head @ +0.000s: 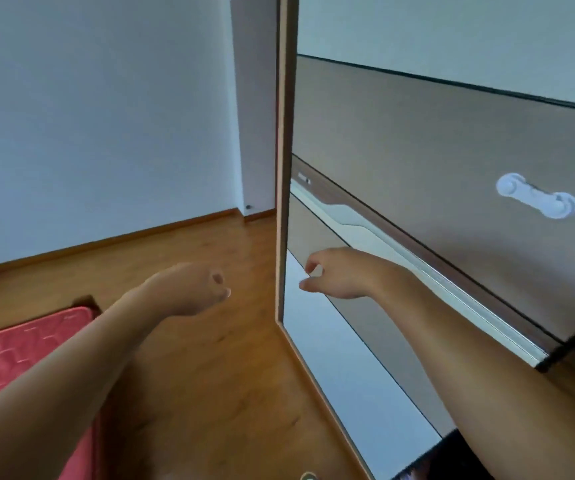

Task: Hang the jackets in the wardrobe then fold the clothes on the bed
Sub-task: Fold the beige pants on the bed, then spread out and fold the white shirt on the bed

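Wardrobe door edge (284,168) beside right fingers (312,261)

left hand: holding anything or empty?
Empty. The left hand hovers over the wood floor, fingers loosely curled, nothing in its grip.

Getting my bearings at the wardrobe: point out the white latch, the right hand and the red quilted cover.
white latch (537,196): head view, its middle bar.
right hand (339,273): head view, back of the hand.
red quilted cover (19,344): head view, its top surface.
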Tool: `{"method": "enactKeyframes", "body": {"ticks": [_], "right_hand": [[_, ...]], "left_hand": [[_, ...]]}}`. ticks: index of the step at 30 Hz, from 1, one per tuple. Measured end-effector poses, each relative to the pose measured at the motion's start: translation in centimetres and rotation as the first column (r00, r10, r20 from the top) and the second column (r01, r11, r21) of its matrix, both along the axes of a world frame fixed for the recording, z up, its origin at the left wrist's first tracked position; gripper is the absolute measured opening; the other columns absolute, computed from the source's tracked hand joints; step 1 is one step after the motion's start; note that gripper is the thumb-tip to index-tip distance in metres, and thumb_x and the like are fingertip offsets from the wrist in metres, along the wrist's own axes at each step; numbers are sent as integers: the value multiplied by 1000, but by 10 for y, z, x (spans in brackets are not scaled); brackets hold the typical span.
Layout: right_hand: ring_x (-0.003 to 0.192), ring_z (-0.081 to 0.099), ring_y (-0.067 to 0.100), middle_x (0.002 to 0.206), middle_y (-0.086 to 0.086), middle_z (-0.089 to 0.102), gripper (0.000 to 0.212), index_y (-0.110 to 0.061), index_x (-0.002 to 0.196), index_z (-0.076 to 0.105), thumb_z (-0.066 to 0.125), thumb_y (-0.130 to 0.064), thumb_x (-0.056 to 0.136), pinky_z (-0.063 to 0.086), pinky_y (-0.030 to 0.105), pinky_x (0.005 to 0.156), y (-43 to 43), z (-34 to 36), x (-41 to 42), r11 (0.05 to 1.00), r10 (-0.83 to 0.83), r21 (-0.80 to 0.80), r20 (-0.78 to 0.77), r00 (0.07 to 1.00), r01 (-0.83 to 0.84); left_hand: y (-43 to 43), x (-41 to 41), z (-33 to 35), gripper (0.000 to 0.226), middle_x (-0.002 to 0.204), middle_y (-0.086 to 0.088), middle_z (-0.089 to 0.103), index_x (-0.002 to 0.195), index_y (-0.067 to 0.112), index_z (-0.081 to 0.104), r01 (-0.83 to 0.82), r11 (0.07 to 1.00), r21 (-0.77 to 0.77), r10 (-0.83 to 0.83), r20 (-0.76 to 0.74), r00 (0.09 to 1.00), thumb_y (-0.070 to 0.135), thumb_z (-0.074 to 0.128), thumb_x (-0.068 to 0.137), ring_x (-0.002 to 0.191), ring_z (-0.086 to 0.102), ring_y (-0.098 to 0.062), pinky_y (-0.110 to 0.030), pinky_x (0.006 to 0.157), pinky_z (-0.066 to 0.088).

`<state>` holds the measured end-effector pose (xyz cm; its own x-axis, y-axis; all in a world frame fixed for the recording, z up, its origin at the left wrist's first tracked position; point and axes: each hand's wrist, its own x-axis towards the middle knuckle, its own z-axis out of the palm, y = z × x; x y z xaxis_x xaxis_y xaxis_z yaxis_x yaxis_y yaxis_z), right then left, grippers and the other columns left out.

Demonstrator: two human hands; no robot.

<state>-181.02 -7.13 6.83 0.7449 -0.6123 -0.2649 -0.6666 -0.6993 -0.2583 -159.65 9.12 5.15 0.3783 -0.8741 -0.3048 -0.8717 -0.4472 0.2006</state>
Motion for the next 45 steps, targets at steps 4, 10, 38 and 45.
{"method": "enactKeyframes", "body": {"ticks": [4,10,38,45], "right_hand": [[107,57,18,134,-2,61,52,-30,136,56,56,-61,94,47,35,85,-30,0,93,990,143,-15,13,990,-143],[108,58,18,134,-2,61,50,-30,134,58,56,-60,95,50,35,85,-94,3,230,937,347,-44,44,937,-345],[103,55,13,128,-5,61,45,-33,131,58,54,-60,96,47,34,87,-168,-3,874,667,745,-13,15,667,-745],[104,56,14,129,-5,62,45,-33,131,58,55,-60,95,47,34,87,-194,-13,1048,630,776,18,10,630,-776]], "left_hand": [[3,73,5,39,111,10,59,130,26,60,-185,983,-2,185,-6,983,48,55,99,100,56,-13,-29,87,43],[-23,165,16,42,125,2,63,132,28,58,-397,918,-20,397,61,916,52,55,97,106,61,-18,-38,98,51],[-34,678,-6,41,117,6,68,132,28,59,-827,557,-70,830,23,557,51,55,98,96,60,-13,-34,91,53],[-61,829,-13,42,119,5,67,134,26,57,-853,517,-73,856,19,517,48,57,98,99,63,-13,-34,91,55]]}}
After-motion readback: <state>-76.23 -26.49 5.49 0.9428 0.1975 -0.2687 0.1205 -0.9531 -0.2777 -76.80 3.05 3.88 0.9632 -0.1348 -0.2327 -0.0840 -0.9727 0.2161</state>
